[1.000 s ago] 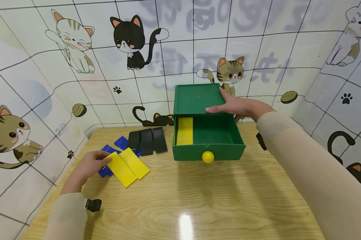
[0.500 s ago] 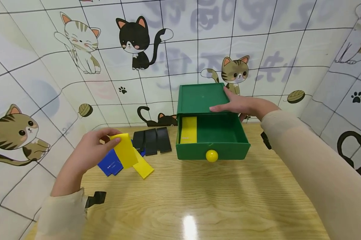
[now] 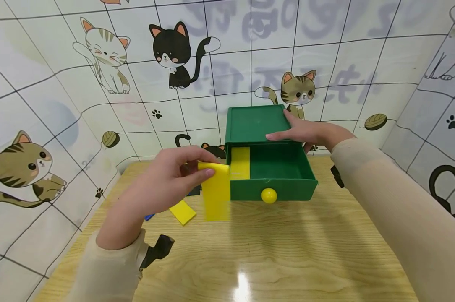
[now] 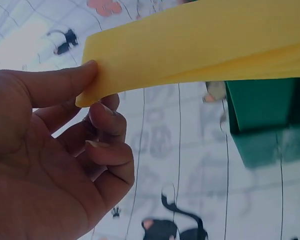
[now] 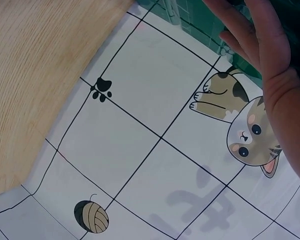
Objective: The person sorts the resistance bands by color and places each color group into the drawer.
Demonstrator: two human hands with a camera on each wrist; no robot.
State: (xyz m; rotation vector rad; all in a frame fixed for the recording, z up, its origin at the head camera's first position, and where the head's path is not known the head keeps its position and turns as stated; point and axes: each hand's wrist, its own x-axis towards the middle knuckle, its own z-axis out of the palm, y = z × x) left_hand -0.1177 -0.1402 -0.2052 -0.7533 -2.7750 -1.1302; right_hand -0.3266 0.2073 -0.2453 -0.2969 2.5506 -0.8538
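Drawer (image 3: 291, 191) stands pulled out of the green box (image 3: 255, 126) toward six o'clock. At its eight o'clock, the left hand (image 3: 161, 180) pinches a yellow sheet (image 3: 217, 197) by the upper end, letting it hang; whether sheet and drawer touch, I cannot tell. The right hand (image 3: 307, 130), digits spread, rests on the box at three o'clock. A second yellow sheet (image 3: 241, 162) lies inside the drawer at nine o'clock.

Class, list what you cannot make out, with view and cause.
Head: flat blue piece, partly hidden by left hand.
Head: flat yellow strip in green drawer, markings too small to read.
Left wrist: held yellow rectangular strip, far end cropped by right edge.
Right wrist: right hand, fingertips cropped by top edge.
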